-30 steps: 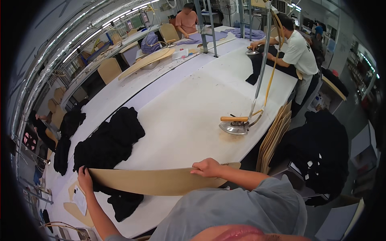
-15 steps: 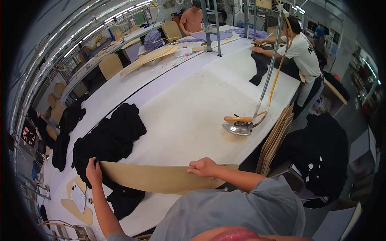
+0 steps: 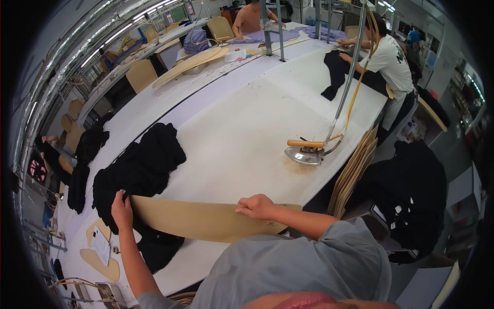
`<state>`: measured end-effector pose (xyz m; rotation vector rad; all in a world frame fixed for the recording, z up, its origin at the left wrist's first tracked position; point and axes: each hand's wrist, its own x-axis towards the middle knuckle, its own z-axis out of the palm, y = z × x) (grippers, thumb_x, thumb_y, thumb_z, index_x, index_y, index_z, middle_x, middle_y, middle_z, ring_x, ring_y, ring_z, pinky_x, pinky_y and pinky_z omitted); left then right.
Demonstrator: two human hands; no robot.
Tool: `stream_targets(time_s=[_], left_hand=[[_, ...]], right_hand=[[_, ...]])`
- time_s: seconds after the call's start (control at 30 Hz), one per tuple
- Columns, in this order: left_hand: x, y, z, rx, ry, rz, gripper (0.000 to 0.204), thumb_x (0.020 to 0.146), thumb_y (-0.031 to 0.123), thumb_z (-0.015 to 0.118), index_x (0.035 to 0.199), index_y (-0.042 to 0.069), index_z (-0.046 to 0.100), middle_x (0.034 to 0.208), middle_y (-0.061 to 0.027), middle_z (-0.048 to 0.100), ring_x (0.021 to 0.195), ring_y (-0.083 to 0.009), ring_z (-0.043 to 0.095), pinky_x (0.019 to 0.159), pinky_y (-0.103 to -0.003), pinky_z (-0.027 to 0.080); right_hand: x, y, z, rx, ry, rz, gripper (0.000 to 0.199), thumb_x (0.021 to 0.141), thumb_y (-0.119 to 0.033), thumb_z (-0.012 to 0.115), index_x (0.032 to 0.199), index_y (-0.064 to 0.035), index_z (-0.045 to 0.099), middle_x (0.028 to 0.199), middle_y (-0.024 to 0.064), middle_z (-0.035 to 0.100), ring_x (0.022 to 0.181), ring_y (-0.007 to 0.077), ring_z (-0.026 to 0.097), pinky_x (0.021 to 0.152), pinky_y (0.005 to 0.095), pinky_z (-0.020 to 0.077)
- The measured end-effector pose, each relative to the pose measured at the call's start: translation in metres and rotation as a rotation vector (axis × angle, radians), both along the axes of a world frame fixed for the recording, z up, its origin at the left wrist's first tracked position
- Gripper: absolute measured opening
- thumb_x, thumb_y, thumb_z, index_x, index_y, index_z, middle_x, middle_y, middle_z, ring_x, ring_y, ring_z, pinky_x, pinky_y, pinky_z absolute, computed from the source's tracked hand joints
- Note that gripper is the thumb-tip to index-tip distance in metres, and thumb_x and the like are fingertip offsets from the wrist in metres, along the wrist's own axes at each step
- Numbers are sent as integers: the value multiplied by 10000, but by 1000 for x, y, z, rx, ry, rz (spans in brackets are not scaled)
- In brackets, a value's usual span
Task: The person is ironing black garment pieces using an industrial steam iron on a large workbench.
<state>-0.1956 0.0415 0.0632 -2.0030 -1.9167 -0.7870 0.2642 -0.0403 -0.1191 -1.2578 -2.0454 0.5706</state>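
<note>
A long tan cardboard board (image 3: 200, 219) lies across the near edge of the white padded table (image 3: 242, 134). My left hand (image 3: 121, 210) grips its left end, right against a heap of black garments (image 3: 139, 170). My right hand (image 3: 257, 206) holds the board's upper edge toward its right end. Part of a black garment shows below the board at the left.
A steam iron (image 3: 304, 152) with a wooden handle rests on the table's right side, its hose hanging from above. Spare boards (image 3: 355, 170) lean at the table's right edge. A person in a white shirt (image 3: 388, 62) works on a black garment further along. More black garments (image 3: 411, 195) pile at the right.
My left hand has slid the board's left end up and toward the black heap. The right hand has stayed on the board's upper edge.
</note>
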Motion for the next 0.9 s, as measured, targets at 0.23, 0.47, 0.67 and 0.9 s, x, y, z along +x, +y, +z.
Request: stream_targets(time_s=[0.23, 0.47, 0.67, 0.9], left_hand=[[149, -30, -13, -174, 156, -398, 161, 852, 126, 656, 993, 48, 659, 876, -130, 699, 731, -362, 638, 672, -416, 499], [138, -53, 25, 473, -98, -412, 520, 885, 103, 721, 1370, -7, 567, 1298, -169, 635, 1199, -344, 599, 1044, -415, 462], [52, -30, 110, 237, -1157, -160, 568, 1109, 396, 414, 1425, -70, 485, 1423, -218, 571, 1275, -276, 583, 1128, -341, 413], [135, -25, 103, 359, -968, -223, 492, 1125, 388, 404, 1223, -56, 592, 1118, -123, 676, 960, -185, 640, 932, -280, 480]], right_hand=[[-55, 19, 32, 4, 228, -35, 229, 963, -296, 670, 881, -84, 648, 630, 54, 631, 568, 259, 601, 579, 354, 470], [-60, 30, 80, -17, 408, 18, 199, 982, -269, 653, 995, -70, 666, 705, 34, 664, 647, 230, 637, 631, 349, 487], [-75, 52, 72, -129, 506, 196, 392, 989, -254, 655, 1332, -78, 583, 1085, 67, 698, 917, 210, 670, 823, 326, 530], [-98, 106, 235, 307, 703, 125, 500, 991, -235, 673, 1410, -39, 481, 1190, 152, 646, 973, 268, 639, 890, 346, 511]])
